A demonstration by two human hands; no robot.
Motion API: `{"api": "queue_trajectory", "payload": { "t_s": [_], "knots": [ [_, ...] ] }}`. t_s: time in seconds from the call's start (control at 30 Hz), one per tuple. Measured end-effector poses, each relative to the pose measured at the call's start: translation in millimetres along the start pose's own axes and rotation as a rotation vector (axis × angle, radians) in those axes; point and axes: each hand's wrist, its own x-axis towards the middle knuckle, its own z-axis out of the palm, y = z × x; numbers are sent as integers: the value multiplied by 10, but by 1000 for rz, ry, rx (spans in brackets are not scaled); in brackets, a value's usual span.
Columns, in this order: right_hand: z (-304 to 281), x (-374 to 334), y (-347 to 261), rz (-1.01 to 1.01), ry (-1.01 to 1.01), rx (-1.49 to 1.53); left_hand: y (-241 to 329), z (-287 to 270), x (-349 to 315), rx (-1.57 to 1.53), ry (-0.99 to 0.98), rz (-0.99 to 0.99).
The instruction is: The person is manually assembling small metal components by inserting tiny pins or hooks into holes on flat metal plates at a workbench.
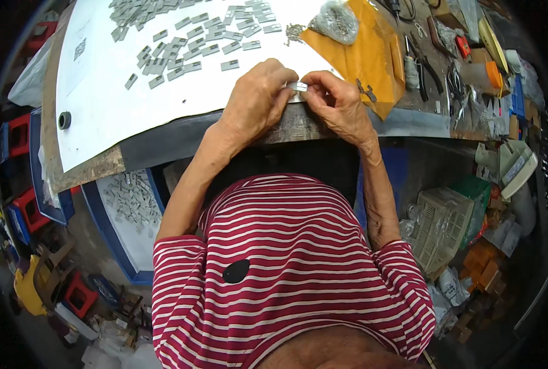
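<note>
While both my hands meet at the near edge of the workbench (409, 123), I hold one small grey metal piece (298, 87) between them. My left hand (255, 98) is curled over it from the left, fingertips closed on its left end; my right hand (338, 104) pinches its right end with thumb and forefinger. Both grips are tight, fingers drawn in with no gap showing, and the piece lies roughly level just above the bench edge, over the near rim of the white sheet (102, 104).

That white sheet covers most of the bench top to my left. Toward its far edge lies a scatter of the same grey metal pieces (188, 43), loosely spread, well apart from my hands. A black ring (64, 120) sits near the sheet's left edge. Just beyond my right hand lies a yellow-orange sheet (363, 55), and at its far corner rests a clear bag of small metal parts (335, 21), with a little heap of loose small parts (293, 32) just beside it on the white. Hand tools (430, 67) crowd the right end of the bench.

Below the bench on my left, a blue tray (111, 237) holds more grey pieces. My striped red-and-white shirt (286, 270) fills the lower part of the view.
</note>
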Motion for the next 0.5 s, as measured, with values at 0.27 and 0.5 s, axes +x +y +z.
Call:
{"api": "queue_trajectory", "payload": {
  "t_s": [0.27, 0.5],
  "knots": [
    [87, 69, -112, -93, 130, -84, -235, -310, -193, 71, 175, -96],
    [-324, -115, 76, 43, 487, -181, -435, -539, -320, 115, 217, -283]
  ]
}}
